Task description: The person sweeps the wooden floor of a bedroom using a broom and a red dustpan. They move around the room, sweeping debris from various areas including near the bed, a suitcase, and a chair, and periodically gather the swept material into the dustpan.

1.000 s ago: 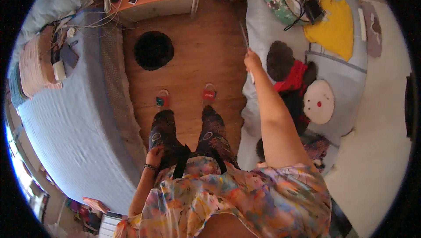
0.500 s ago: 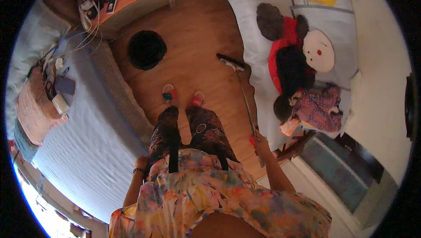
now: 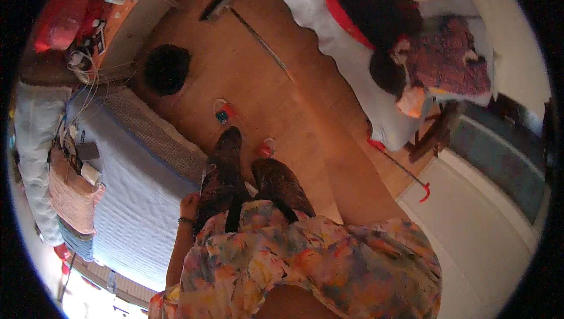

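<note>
Ahead of me, a broom (image 3: 258, 39) reaches out over the wooden floor, its dark, flat head (image 3: 218, 2) at the far end. My right hand (image 3: 298, 84) is closed round its thin handle, arm stretched forward; the fingers are dim and small. A thin rod with a red hooked end (image 3: 425, 191) and a red sleeve emerges on the other side of my right forearm. It lines up roughly with the handle, but the forearm hides any join. Beside my left thigh hangs my left hand (image 3: 189, 206), loosely closed, with nothing visible in it, near the bed's edge.
On the left is a bed (image 3: 147, 184) with a pink pillow (image 3: 74, 190). A round black object (image 3: 167, 70) lies on the floor near a cabinet (image 3: 126, 31) with cables. Another bed (image 3: 346, 84) on the right bears a large plush toy (image 3: 376, 10) and clothing (image 3: 449, 63).
My right arm has stretched forward, and the broom head has moved farther away and left across the floor. My view has shifted. My left hand still hangs by the thigh.
</note>
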The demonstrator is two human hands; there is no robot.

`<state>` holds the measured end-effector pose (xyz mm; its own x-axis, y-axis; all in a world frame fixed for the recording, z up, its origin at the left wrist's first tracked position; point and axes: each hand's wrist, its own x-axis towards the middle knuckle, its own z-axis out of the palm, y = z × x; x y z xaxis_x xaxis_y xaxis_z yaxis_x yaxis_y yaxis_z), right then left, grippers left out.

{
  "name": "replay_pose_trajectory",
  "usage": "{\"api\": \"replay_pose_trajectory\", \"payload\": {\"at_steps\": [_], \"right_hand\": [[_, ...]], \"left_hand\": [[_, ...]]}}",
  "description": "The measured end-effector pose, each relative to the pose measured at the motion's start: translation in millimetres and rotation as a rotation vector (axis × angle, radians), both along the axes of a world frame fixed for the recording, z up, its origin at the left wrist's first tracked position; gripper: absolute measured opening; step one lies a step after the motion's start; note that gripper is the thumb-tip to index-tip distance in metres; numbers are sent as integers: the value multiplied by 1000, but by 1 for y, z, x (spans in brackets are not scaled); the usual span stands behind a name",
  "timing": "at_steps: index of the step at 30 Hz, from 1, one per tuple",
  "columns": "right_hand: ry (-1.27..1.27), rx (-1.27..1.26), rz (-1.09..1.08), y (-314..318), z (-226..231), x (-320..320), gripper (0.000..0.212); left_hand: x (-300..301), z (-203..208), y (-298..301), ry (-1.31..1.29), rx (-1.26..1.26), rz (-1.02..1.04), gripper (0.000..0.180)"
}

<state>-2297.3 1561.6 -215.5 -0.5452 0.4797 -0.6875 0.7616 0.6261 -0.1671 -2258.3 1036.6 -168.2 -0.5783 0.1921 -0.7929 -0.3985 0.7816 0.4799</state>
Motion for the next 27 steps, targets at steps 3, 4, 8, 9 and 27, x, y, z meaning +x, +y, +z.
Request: {"api": "replay_pose_trajectory", "payload": {"at_steps": [3, 4, 8, 9, 27], "right_hand": [[-118, 18, 19, 28, 43, 150, 41], [-173, 18, 10, 35, 72, 198, 41], [-410, 69, -53, 49, 142, 356, 50], [-361, 73, -52, 50, 152, 374, 51], [189, 46, -421, 98, -69, 204, 50]], "left_hand": [[42, -15, -8, 159, -5, -46, 22], [46, -18, -4, 139, -16, -70, 22], [60, -36, 13, 89, -106, -160, 23], [64, -44, 15, 81, -143, -174, 23], [93, 35, 69, 267, -159, -838, 17]]}}
